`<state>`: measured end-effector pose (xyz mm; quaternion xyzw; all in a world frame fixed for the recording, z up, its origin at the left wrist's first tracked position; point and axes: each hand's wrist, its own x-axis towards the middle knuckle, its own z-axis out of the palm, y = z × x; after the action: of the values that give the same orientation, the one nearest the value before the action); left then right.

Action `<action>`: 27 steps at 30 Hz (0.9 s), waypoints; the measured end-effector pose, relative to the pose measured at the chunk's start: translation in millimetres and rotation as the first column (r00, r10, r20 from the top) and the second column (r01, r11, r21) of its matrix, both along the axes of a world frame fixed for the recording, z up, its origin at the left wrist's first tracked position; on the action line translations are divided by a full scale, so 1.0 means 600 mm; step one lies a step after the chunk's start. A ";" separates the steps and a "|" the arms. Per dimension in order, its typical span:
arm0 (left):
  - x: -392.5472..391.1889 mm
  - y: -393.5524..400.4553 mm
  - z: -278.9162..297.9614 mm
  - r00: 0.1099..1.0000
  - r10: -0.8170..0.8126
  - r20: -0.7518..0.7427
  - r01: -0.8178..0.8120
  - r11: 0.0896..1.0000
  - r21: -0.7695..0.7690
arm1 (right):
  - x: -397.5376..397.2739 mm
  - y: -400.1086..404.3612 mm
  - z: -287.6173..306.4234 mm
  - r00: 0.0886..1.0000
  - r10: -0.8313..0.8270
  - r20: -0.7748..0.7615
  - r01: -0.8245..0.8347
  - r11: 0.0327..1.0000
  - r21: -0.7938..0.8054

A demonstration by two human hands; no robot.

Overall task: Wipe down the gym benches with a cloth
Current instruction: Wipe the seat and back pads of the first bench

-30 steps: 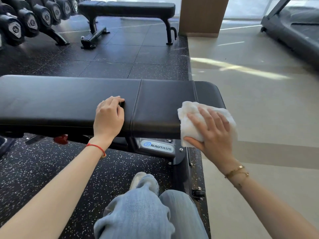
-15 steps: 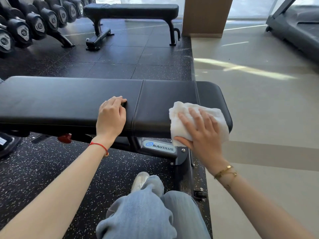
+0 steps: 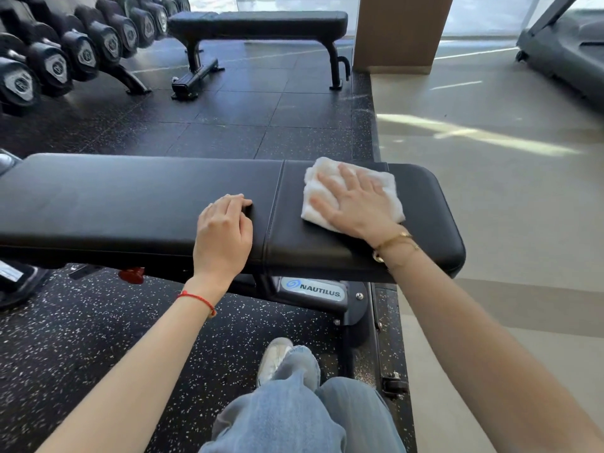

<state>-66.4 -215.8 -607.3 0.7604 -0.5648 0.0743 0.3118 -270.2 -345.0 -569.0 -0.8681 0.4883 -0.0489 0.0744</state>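
Flat, right grip presses cloth.

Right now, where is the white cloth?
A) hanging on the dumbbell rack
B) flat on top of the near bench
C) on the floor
B: the white cloth lies on the near bench top, with the right hand pressed flat on it.

White cloth on black bench — white-speckled black floor.

A black padded surface stands on speckled rubber floor. On it lie a folded white cloth under the flat right hand, and the left hand.
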 end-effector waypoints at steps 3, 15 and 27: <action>0.002 0.001 -0.001 1.000 -0.011 0.004 0.011 1.000 -0.011 | 0.058 0.004 -0.002 0.993 0.117 -0.016 -0.117 0.993 0.009; 0.018 -0.007 0.010 0.998 -0.018 0.067 0.017 1.000 0.014 | -0.078 0.011 -0.002 1.000 0.000 0.010 0.000 1.000 0.013; 0.021 -0.005 0.007 0.997 -0.029 0.065 0.026 0.999 0.038 | 0.018 0.057 -0.013 0.956 0.289 0.045 -0.289 0.957 -0.016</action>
<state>-53.9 -218.5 -602.9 0.7554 -0.5864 0.0843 0.2801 -259.2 -310.9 -577.1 -0.9291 0.3543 -0.0601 0.0878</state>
